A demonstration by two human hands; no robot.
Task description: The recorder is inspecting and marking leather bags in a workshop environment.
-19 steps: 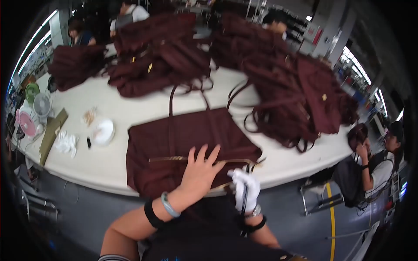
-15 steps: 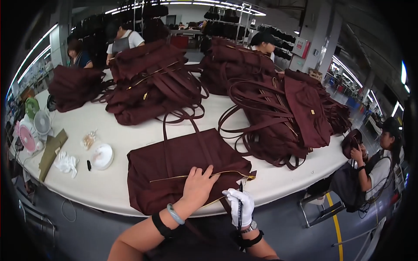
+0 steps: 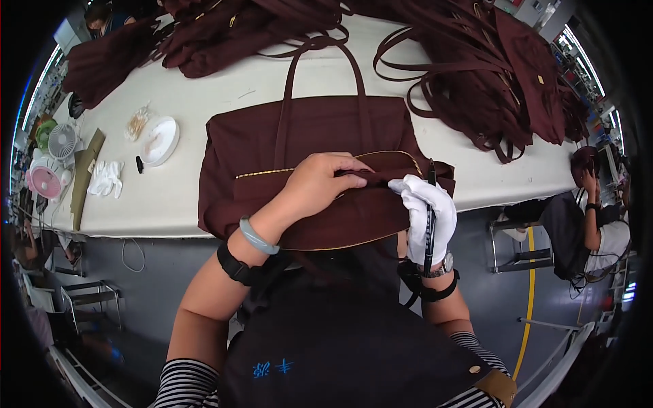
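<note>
A dark maroon handbag (image 3: 241,139) lies on the table in front of me, its strap loop stretched away from me. Its gold zipper (image 3: 269,173) is undone and the mouth gapes toward me. My bare left hand (image 3: 316,182) pinches cloth at the opening between thumb and fingers. In a white glove, my right hand (image 3: 435,214) is closed around a black pen (image 3: 429,234) standing nearly upright. The gloved fingertips also touch the cloth at the opening, close to my left fingers. The bag's inside is mostly hidden.
Piles of maroon bags (image 3: 476,88) cover the far side of the white table (image 3: 183,204). At left are a white dish (image 3: 161,139), white gloves (image 3: 105,178), an olive strip (image 3: 85,180) and small fans (image 3: 62,141). A seated person (image 3: 602,224) works at right.
The view has tipped down. The bag's mouth has been spread wider toward me. My left hand has gone from lying on the zipper to pinching cloth, and my gloved hand now reaches the opening.
</note>
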